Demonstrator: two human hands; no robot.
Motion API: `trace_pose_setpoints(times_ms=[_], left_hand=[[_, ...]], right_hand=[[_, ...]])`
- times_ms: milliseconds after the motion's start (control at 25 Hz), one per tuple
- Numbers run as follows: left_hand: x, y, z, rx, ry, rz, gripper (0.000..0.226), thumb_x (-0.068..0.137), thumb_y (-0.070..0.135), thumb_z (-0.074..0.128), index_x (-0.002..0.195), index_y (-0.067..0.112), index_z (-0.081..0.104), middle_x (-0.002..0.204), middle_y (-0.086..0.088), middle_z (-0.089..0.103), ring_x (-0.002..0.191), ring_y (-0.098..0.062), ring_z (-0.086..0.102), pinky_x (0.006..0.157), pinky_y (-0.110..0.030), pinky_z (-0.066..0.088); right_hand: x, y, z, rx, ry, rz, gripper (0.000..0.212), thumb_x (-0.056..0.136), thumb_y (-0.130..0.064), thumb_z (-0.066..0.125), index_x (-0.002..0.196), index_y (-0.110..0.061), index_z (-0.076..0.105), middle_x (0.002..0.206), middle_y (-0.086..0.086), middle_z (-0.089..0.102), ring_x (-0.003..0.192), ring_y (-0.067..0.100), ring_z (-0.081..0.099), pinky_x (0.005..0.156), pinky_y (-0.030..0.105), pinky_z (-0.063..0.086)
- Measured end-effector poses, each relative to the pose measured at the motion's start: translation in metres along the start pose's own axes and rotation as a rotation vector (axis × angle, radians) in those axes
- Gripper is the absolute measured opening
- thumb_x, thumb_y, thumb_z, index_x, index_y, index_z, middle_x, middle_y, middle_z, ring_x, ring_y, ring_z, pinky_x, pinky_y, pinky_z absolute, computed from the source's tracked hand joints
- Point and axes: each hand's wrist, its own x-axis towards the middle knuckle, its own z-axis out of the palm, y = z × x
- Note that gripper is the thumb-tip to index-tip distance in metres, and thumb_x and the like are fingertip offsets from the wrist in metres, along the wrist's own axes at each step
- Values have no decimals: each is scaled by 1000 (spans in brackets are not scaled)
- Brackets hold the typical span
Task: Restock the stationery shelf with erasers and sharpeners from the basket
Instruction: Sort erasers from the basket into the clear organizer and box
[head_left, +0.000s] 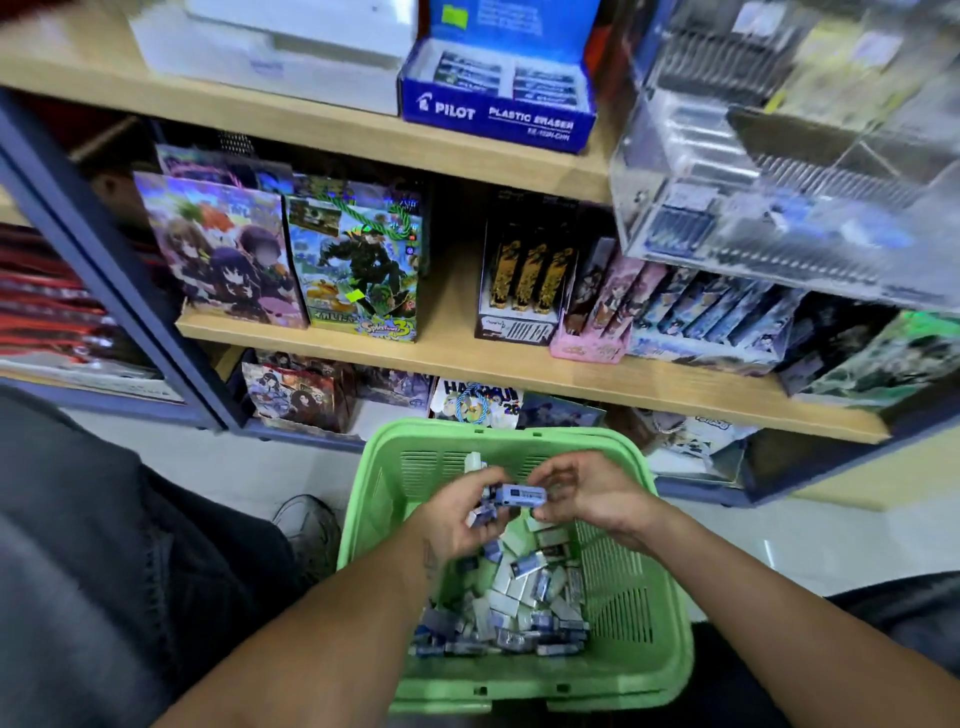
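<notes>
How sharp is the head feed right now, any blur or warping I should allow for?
Head view: the Pilot eraser box reads sharply; the clear acrylic display upper right is smeared; shelf boards bow from wide-angle distortion; loose erasers in the green basket are soft.

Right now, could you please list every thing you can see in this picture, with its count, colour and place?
Basket: one, green plastic, on the floor below the shelves.
Loose erasers: many, white with blue sleeves, piled in the basket.
Held erasers: a few, blue and white, above the basket.
Pilot eraser box: one, blue, open, on the top shelf.
White box: one, top shelf, left of the Pilot box.
Clear display case: one, transparent, upper right.
Printed gift bags: several, multicoloured, middle shelf, left.
Pen display boxes: several, black, pink and blue, middle shelf, right.
Shoe: one, grey, left of the basket.
Left hand: grips several erasers.
Right hand: fingers curled beside the top held eraser.
</notes>
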Motion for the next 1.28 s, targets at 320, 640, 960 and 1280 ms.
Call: trace_pose_setpoints(times_ms=[320,640,960,1280], left_hand=[[-72,78,33,480,-111,122,24,94,0,59,117,-4,56,80,-18,70,49,-18,65,29,-13,31],[-213,151,77,943,-212,451,19,88,-7,61,102,6,62,82,-15,68,56,-21,64,31,-14,25],[-347,208,133,837,-241,775,15,91,-11,53,101,0,54,68,-21,64,37,-13,53,27,-13,21],[-355,257,213,741,-210,922,19,91,-3,60,110,-4,60,83,-23,69,58,-23,62,27,-14,27]], right_hand=[[-55,-74,-32,-11,87,-234,33,77,4,79,103,-16,70,91,2,77,91,16,72,84,27,53],[-135,-162,-30,-44,230,-719,27,78,1,80,93,-20,71,82,-5,74,76,10,69,75,26,57],[-186,-256,-59,118,442,-1013,12,85,-4,74,95,-11,73,81,9,74,73,21,70,76,43,58],[-192,-298,-121,300,487,-976,35,80,6,75,108,-15,71,81,7,77,77,18,73,74,24,56]])
